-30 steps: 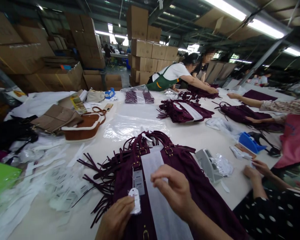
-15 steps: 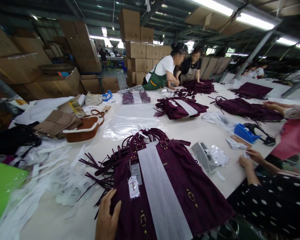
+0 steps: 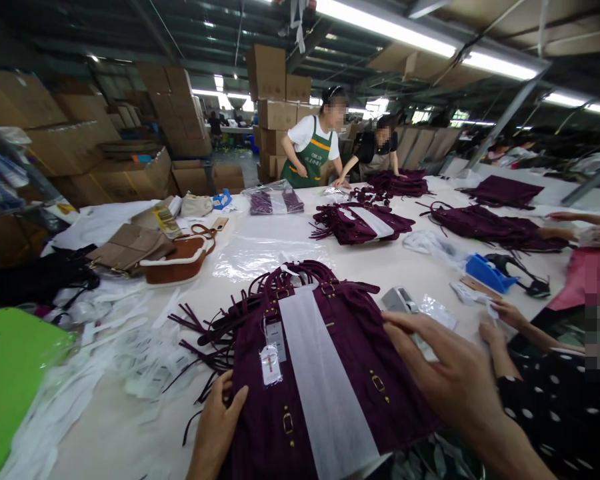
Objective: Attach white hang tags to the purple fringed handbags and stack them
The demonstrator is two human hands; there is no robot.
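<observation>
A dark purple handbag (image 3: 353,363) lies on the table before me, its handles and fringe pointing away. Down its front runs a strip of white paper (image 3: 320,380), with a white tag (image 3: 271,365) to the left of it. My left hand (image 3: 217,420) grips the bag's left edge, thumb on the front and fingers curled at the side. Over the right edge reaches my right hand (image 3: 450,373), empty, its fingers stretched out and their tips at the bag's upper right side. Its thumb is hidden.
Beyond the bag lie clear plastic (image 3: 273,257), more purple bags (image 3: 360,223) and a brown bag (image 3: 173,260). A grey tape dispenser (image 3: 400,300) and a blue holder (image 3: 490,272) stand right. A co-worker's hands (image 3: 500,323) are close by. A green board (image 3: 15,373) is at left.
My right hand has come into view at the bag's right edge. My left hand's fingers have curled more at the left edge. The co-worker in the green apron has straightened up.
</observation>
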